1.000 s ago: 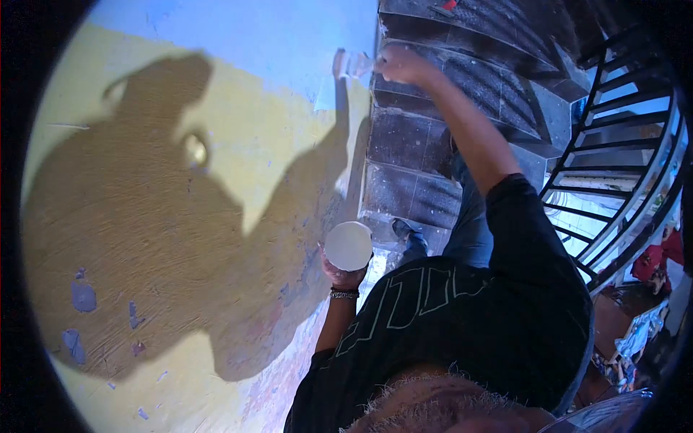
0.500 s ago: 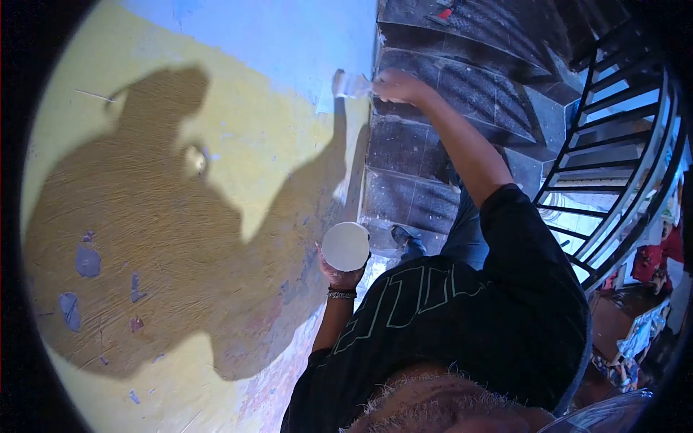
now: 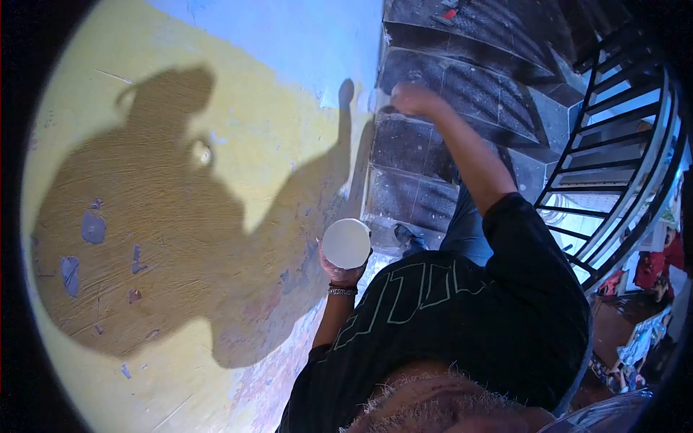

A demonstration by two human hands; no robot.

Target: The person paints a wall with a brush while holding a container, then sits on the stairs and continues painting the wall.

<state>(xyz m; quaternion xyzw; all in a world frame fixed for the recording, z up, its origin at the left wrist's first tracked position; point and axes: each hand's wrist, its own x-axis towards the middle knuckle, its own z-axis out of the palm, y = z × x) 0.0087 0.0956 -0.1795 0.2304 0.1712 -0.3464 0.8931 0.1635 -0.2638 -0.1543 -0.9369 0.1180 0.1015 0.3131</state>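
Note:
My right hand is closed around a paintbrush, whose pale bristle end shows faintly at the wall's edge beside the steps. Its handle is hidden inside my fist. Lower down, near my chest, my left hand grips a round tub from below and the side, its pale, cream-white top facing up. The wall on my left is mostly yellow, with chipped patches low down and a white-blue painted area at the top.
Dark tiled stairs climb ahead, flanked on the right by a black metal railing. A small tool with a red part lies on an upper step. My shoe stands on a lower step. Assorted household things show beyond the railing.
My right hand and the brush have moved right and slightly down, from the wall face to its edge by the steps. My left hand still holds the tub in nearly the same place.

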